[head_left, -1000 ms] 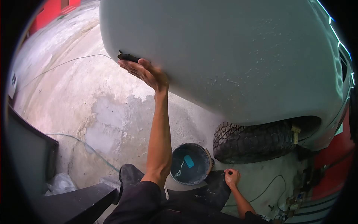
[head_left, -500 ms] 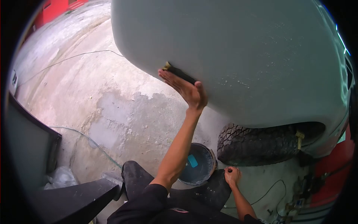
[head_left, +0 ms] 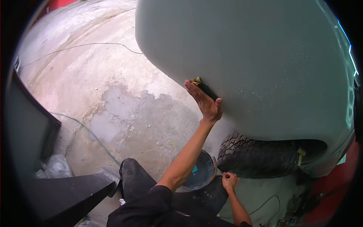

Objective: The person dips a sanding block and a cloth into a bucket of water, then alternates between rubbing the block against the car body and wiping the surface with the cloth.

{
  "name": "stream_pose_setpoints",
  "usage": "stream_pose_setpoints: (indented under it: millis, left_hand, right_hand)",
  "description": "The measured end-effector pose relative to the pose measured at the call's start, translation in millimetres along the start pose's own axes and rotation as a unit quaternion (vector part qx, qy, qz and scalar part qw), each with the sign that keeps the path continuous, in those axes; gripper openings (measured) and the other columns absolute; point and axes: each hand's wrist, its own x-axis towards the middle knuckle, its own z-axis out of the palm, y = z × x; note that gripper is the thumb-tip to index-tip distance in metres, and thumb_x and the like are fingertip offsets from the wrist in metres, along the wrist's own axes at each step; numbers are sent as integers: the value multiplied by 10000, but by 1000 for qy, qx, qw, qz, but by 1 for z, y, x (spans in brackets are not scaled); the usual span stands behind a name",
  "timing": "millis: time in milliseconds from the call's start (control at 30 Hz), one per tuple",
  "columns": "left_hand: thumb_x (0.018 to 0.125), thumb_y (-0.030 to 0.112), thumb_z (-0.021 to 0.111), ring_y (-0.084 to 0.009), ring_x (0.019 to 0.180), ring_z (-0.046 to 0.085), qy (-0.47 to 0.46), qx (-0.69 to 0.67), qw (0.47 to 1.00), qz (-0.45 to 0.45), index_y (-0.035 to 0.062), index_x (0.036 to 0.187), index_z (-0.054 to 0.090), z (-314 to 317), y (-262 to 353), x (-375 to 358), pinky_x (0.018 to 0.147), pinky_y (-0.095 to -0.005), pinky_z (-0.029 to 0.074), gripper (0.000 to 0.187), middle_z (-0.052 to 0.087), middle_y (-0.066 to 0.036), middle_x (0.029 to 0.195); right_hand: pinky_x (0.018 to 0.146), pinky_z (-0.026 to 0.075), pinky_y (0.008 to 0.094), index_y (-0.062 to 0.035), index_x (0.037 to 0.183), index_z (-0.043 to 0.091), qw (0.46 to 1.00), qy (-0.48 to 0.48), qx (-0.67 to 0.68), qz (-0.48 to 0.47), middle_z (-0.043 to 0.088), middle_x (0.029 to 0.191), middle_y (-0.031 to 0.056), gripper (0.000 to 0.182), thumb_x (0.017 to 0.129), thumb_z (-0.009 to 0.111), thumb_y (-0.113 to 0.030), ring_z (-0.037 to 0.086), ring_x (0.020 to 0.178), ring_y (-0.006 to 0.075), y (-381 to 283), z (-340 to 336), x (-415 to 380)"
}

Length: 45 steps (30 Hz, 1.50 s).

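Note:
My left hand (head_left: pixel 208 106) presses a dark sanding block (head_left: pixel 208 91) with a yellowish sheet at its end (head_left: pixel 196 80) flat against a grey car body panel (head_left: pixel 227 49). The fingers lie straight along the block and the thumb sticks out at its lower end. Whitish droplets (head_left: pixel 253 94) dot the panel to the right of that hand. My right hand (head_left: pixel 230 182) rests by my right knee with its fingers curled; a dark spot shows inside the curl, and I cannot make out what it is. Between my legs stands a dark bucket (head_left: pixel 213 168) of water, partly behind my left forearm.
A muddy tyre (head_left: pixel 257 159) sits under the panel near my right hand. A dark panel (head_left: pixel 26 125) and a dark beam (head_left: pixel 75 195) flank my left side. A hose (head_left: pixel 89 130) crosses the concrete floor. Crumpled clear plastic (head_left: pixel 56 166) lies at lower left.
The head view has shifted, so the panel's left edge, block and left hand appear further right. The block stays pressed to about the same part of the panel. My right hand remains by the knee.

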Motion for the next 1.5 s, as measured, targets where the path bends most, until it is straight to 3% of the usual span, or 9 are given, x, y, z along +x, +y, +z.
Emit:
stream_pose_setpoints:
  millis: [167, 467, 600, 667, 767, 1033, 1133, 1233, 1500]
  left_hand:
    - [1004, 802, 118, -375, 1625, -59, 31, -125, 984, -120, 13, 1661, -97, -51, -68, 178, 1307, -547, -4, 1049, -84, -254, 1737]
    - [965, 847, 280, -432, 1591, -191, -28, -61, 991, -117, 17, 1631, -213, -8, -32, 3, 1269, -611, -93, 1173, -191, -274, 1711]
    - [1096, 660, 114, -391, 1214, 591, -11, -137, 972, -191, -17, 1349, 368, -53, -77, 188, 1055, -522, 525, 767, 474, -229, 1357]
    - [1098, 625, 102, -370, 1202, 607, 50, -145, 975, -162, -29, 1364, 347, -38, -38, 162, 928, -502, 625, 747, 456, -252, 1331]
    - [1023, 770, 178, -458, 1592, -119, -2, -35, 996, -77, 15, 1637, -179, -5, -9, 25, 1286, -624, -46, 1038, -125, -322, 1695]
    - [939, 899, 192, -417, 1246, 593, -7, -154, 976, -151, 43, 1443, 270, -50, -64, 164, 967, -628, 593, 996, 410, -287, 1400]
    - [1030, 767, 241, -452, 1369, 482, 52, -94, 990, -95, -22, 1619, 39, -16, -25, 79, 1089, -626, 490, 1006, 276, -342, 1567]
    - [1068, 660, 309, -421, 1597, -147, -32, -71, 997, -26, 9, 1622, -232, 2, 8, -29, 1287, -593, -69, 1012, -177, -294, 1704]
    - [1084, 648, 37, -396, 1244, 634, -16, -152, 972, -180, -22, 1494, 359, -57, -73, 183, 1045, -556, 589, 849, 547, -279, 1362]
  right_hand:
    - [1072, 415, 453, -139, 850, 825, 988, 1, 132, 74, 774, 904, 81, 231, 930, 699, -314, 667, 1063, 304, 46, -10, -22]
    - [1013, 447, 443, -146, 881, 829, 999, 6, 41, 4, 784, 930, 62, 232, 917, 701, -335, 674, 1021, 300, 26, 9, 5]
    - [1032, 432, 458, -156, 870, 828, 992, 21, 109, 51, 776, 900, 47, 231, 933, 684, -325, 673, 1001, 292, 55, -5, -21]
    - [1025, 429, 452, -132, 886, 821, 995, 37, 50, 78, 773, 898, 51, 245, 918, 695, -340, 675, 998, 293, 54, 10, -14]
    - [972, 424, 436, -112, 873, 795, 997, -15, 60, 43, 770, 887, 48, 264, 911, 696, -354, 676, 996, 284, 10, -9, 0]
    - [953, 431, 442, -122, 830, 784, 997, 26, 58, 41, 768, 875, 36, 246, 900, 699, -342, 674, 960, 275, 36, -9, -15]
    - [940, 431, 448, -119, 803, 771, 998, 2, 49, 46, 766, 868, 29, 260, 901, 696, -347, 667, 959, 266, 22, -10, -9]
    - [945, 409, 422, -118, 816, 779, 998, -16, 50, 30, 780, 859, 45, 303, 919, 671, -381, 668, 946, 263, 6, -5, 1]
    - [940, 452, 449, -136, 827, 802, 978, 111, 175, 21, 770, 880, 48, 244, 909, 688, -335, 672, 938, 290, 80, 5, -35]
